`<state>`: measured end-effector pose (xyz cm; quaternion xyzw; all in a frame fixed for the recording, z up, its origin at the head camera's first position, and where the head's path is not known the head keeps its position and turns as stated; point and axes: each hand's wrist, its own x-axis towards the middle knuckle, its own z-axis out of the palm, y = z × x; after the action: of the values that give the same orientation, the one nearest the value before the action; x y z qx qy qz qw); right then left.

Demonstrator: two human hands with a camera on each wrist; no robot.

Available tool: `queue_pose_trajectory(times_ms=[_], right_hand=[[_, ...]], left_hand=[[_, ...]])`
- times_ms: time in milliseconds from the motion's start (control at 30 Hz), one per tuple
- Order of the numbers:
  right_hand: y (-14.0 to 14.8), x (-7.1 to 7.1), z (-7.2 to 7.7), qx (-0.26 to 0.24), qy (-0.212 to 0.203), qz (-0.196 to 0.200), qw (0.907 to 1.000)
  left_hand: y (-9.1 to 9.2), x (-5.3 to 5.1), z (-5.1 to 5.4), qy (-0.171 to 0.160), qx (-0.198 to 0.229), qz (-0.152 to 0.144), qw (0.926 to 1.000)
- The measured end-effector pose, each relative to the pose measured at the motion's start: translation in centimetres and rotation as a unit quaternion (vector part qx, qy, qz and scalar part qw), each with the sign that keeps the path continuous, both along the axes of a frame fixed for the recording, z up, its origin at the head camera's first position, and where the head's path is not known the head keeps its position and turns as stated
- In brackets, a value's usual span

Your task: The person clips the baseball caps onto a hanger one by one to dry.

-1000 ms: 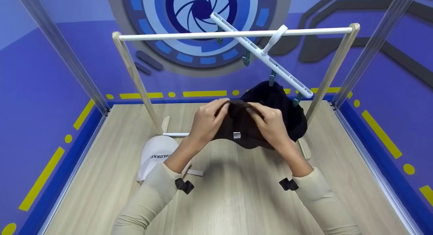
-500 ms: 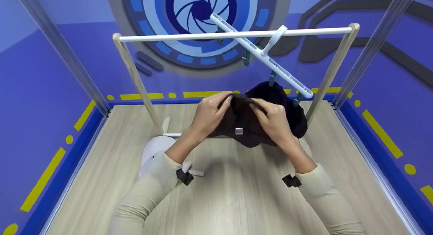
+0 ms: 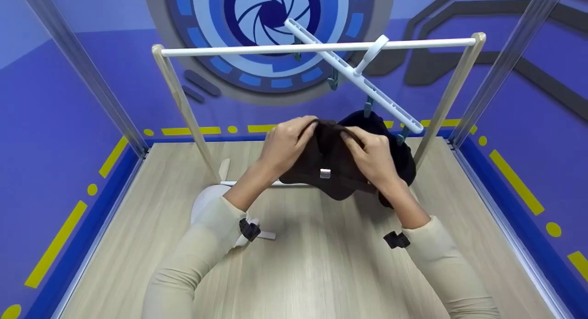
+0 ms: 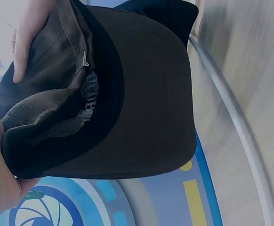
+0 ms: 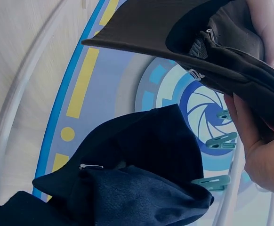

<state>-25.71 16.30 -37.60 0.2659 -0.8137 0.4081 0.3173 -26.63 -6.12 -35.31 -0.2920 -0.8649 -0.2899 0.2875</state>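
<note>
Between both hands hangs a dark brown baseball cap (image 3: pixel 337 181), its brim lowest in the head view. My left hand (image 3: pixel 287 142) pinches one side of the cap's band, and my right hand (image 3: pixel 374 156) pinches the other. In the left wrist view the underside of the brim (image 4: pixel 156 94) and a metal buckle (image 4: pixel 84 60) show. Just behind, a black cap (image 5: pixel 141 160) hangs from green clips (image 5: pixel 212 182) on a white hanger (image 3: pixel 363 80). The right wrist view shows the held cap apart from it. Left of my hands a white cap (image 3: pixel 204 199) lies partly under my sleeve.
The hanger hooks over the white bar (image 3: pixel 257 48) of a wooden-legged rack standing on the table (image 3: pixel 298 273). Two further clips (image 3: pixel 333 82) dangle from the hanger's left half, holding nothing. Patterned walls (image 3: pixel 69 126) stand around the table.
Both hands have raised the brown cap a little and brought it farther forward, toward the hanger. My left sleeve now covers more of the white cap.
</note>
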Motion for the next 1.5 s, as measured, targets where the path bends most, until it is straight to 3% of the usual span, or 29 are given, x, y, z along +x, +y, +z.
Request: queue_pose_trajectory(times_ms=[433,667,967,1267,1500], right_hand=[[0.1,-0.4,1.0,0.001,-0.042,-0.021,0.9989],[0.3,-0.8,1.7,-0.01,-0.088,-0.036,0.9954],[0.4,-1.4,2.1,-0.005,-0.137,-0.05,0.9893],[0.6,-2.0,2.4,-0.016,-0.16,-0.055,0.9855],[0.6,-2.4,2.7,-0.017,-0.153,-0.062,0.9861]], left_hand=[[0.0,-1.1,1.1,-0.001,-0.038,0.0,0.9993],[0.3,-2.2,1.9,-0.007,-0.065,-0.003,0.9978],[0.6,-3.4,2.2,-0.014,-0.097,0.007,0.9952],[1.0,-4.6,3.0,-0.028,-0.123,0.014,0.9919],[1.1,-5.3,3.5,-0.033,-0.126,0.014,0.9914]])
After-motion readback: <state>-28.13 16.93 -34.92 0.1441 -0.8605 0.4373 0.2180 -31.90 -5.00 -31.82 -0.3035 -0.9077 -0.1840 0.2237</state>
